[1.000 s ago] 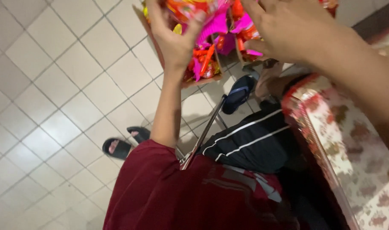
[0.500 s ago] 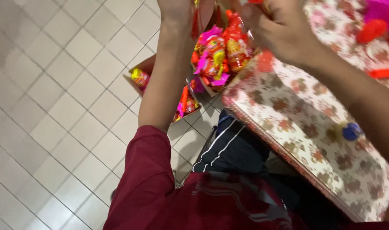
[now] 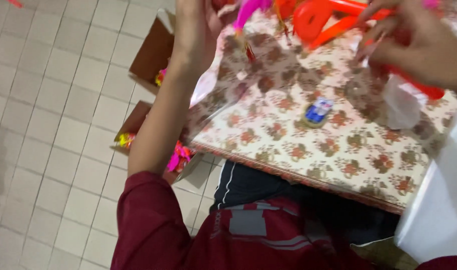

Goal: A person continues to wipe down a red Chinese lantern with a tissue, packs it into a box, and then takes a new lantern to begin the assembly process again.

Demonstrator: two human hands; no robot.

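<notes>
Hands now raised over floral desk instead of floor box: left hand closed on pink toy at desk's far edge, right hand pinching orange toy and clear wrap, unpacking apparently under way.

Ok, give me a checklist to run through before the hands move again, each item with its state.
1. Left hand raised over the table's edge: ok.
2. Left grip on the pink toy: cannot tell, blurred.
3. Right hand on the red toy: ok, fingers touch it.
4. Small blue thing lies apart from both hands: ok.
5. Boxes on the floor beside the table, open: ok.
6. White bag below the right hand, held or loose: cannot tell.
</notes>
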